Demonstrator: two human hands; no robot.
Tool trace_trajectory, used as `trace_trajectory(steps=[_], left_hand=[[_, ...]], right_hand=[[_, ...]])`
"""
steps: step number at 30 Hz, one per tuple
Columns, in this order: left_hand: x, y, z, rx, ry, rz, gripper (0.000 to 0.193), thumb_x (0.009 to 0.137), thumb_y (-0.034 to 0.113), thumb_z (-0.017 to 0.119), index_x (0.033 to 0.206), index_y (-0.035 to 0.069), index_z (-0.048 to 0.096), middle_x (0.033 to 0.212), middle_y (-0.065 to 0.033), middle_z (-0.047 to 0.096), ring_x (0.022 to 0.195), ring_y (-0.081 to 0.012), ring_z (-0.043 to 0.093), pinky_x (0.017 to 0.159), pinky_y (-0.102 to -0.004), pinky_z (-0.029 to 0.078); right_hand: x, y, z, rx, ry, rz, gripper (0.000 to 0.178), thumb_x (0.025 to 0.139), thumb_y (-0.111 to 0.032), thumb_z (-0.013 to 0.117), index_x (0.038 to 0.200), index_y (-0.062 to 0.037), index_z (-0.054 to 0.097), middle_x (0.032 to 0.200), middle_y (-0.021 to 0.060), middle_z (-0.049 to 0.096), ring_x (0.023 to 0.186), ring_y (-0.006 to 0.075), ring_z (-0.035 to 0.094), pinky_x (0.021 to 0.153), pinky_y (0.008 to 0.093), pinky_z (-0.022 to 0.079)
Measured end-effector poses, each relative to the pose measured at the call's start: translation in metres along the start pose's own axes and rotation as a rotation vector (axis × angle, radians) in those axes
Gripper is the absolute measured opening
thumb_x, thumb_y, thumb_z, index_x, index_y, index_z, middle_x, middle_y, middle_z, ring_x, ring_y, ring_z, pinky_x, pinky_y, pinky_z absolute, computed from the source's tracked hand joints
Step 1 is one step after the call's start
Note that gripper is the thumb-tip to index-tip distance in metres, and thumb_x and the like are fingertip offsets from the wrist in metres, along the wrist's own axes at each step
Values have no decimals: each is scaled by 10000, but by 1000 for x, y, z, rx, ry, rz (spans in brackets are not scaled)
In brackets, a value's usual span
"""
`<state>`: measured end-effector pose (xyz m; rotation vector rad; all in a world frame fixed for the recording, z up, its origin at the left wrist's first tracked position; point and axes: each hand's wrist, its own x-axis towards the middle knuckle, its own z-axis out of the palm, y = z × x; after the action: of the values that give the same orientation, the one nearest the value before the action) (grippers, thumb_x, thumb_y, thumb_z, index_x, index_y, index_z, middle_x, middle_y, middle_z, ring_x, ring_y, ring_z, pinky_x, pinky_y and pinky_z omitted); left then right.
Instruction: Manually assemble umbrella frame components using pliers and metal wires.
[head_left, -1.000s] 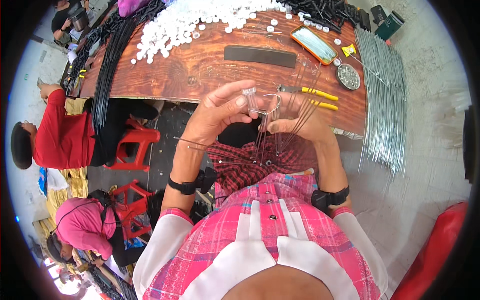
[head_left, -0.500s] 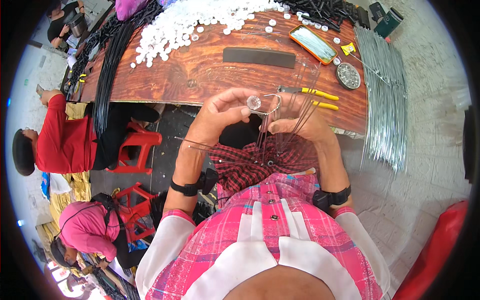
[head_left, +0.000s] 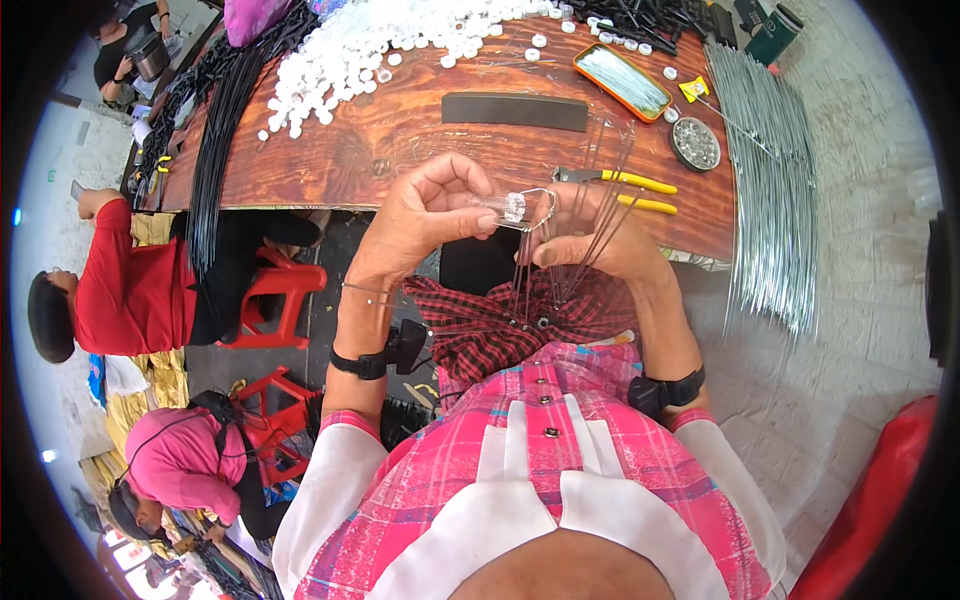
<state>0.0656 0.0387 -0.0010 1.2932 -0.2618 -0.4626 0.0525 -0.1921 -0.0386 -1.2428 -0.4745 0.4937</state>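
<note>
My left hand (head_left: pixel 425 220) is closed, thumb and fingers pinching a small transparent faceted piece (head_left: pixel 514 208) with a stem, held sideways above my lap. Thin bent wire (head_left: pixel 548 208) forms a loop around its right end, and a straight length runs under the piece toward my left fingers. Across from it, my right hand (head_left: pixel 612 240) is closed around several thin metal rods (head_left: pixel 590 250), which fan up and down past the fingers, and it meets the right side of the wire loop. The fingertips behind the rods are partly hidden.
On the wooden table (head_left: pixel 330 175) lie yellow-handled pliers (head_left: pixel 640 183), a dark flat bar (head_left: pixel 515 112), an orange-rimmed tray (head_left: pixel 625 82), a round dish of small parts (head_left: pixel 695 144), white caps (head_left: pixel 340 65) and metal rods (head_left: pixel 765 190). Two people sit at left near red stools (head_left: pixel 280 300).
My left hand has shifted slightly left and turned the transparent piece from face-on to sideways, so its stem shows. The right hand stays nearly in place on the rods.
</note>
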Motion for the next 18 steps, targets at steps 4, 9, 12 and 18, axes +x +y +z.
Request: trace_trajectory(steps=[4, 9, 12, 18], left_hand=[[-2, 10, -3, 166, 18, -65, 266, 782, 28, 720, 1027, -13, 626, 910, -68, 660, 777, -126, 638, 711, -232, 522], [1, 30, -7, 208, -117, -75, 238, 818, 41, 692, 1047, -12, 664, 950, -74, 682, 822, -109, 641, 753, -233, 526], [1, 34, 0, 204, -83, -110, 272, 814, 49, 697, 1073, -11, 640, 956, -69, 679, 820, -108, 636, 758, -238, 525], [2, 25, 18, 122, -5, -33, 308, 783, 31, 709, 1061, 22, 576, 920, -55, 643, 815, -119, 633, 750, -248, 520]], right_hand=[[0, 2, 0, 9, -19, -19, 246, 740, -101, 789, 876, -8, 605, 805, 76, 679, 749, 139, 639, 691, 281, 509], [1, 0, 5, 51, -31, -4, 244, 741, -98, 788, 873, -4, 606, 806, 78, 676, 750, 137, 637, 695, 279, 507], [2, -1, 5, 12, -32, 19, 244, 743, -89, 784, 887, 0, 608, 810, 74, 674, 757, 137, 636, 699, 281, 508], [4, -2, 5, -33, -27, 33, 250, 743, -87, 786, 905, -5, 614, 823, 55, 674, 772, 125, 635, 708, 270, 510]])
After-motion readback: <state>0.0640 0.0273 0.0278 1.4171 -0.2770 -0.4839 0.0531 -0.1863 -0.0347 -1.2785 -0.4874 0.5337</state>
